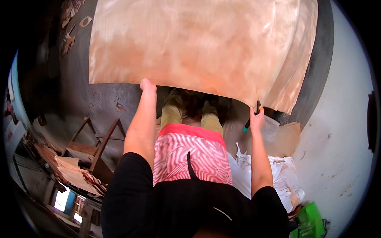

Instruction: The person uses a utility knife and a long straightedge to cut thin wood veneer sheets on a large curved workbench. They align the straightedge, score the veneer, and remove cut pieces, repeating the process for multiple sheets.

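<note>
Veneer sheet [198, 43], thin and pale, spreads over the dark floor [79, 95] ahead. Left hand [147, 85] pinches its near edge; right hand [256, 119] grips that edge together with a green-tipped tool [247, 126]. White sacks [278, 174] lie right.

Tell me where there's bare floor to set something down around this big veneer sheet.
Bare dark floor lies left of the left hand, between the veneer sheet and the wooden stand. By the right hand it is crowded: white sacks, a green bag.

Both arms fwd, left hand [147, 85] & right hand [256, 119] prob. clenched
</note>
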A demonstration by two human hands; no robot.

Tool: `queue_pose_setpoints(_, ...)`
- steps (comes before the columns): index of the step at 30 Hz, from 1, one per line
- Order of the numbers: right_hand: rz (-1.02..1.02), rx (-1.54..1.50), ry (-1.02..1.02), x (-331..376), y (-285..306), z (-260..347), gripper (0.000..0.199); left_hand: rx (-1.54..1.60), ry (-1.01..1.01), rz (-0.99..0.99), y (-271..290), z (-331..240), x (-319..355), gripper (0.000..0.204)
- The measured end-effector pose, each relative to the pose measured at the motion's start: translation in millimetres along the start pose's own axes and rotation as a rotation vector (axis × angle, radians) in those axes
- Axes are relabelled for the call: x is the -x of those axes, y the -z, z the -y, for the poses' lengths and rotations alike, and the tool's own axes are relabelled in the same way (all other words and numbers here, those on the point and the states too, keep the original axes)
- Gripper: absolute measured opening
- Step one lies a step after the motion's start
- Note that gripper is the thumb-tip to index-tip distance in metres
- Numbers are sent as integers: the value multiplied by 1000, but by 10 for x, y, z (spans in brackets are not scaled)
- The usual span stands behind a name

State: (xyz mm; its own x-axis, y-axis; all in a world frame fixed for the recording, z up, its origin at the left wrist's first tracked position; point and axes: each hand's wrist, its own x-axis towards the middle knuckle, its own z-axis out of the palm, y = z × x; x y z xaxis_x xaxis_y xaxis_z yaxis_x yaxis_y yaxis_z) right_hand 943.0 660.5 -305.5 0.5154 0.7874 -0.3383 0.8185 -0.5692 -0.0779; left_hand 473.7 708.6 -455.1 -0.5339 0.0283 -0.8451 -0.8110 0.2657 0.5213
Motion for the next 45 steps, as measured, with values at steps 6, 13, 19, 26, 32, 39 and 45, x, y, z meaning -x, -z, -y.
queue_pose_setpoints(6,-114,-658,-251,159,-294,-740,39,-8,16,211,138,38,-246,28)
queue_pose_setpoints(13,-226,-427,-509,953,-326,-1745,36,-284,-182,119,107,184,104,34)
queue_pose_setpoints(19,-329,-349,-619,1473,33,-2382,38,-744,-616,378,-498,721,1573,42)
queue_pose_setpoints(26,-442,-57,-492,1830,839,-3038,32,-149,40,1631,-1278,259,4943,63)
queue_pose_setpoints(32,-417,-107,-495,1955,1300,-2901,30,556,318,2817,-1345,-781,6820,38)
queue_pose_setpoints(39,-341,-339,-463,2055,1051,-2023,29,584,88,2860,-909,-1552,7002,45)
queue_pose_setpoints(45,-269,-498,-402,2323,949,-1197,34,642,-53,2962,-488,-2488,6895,45)
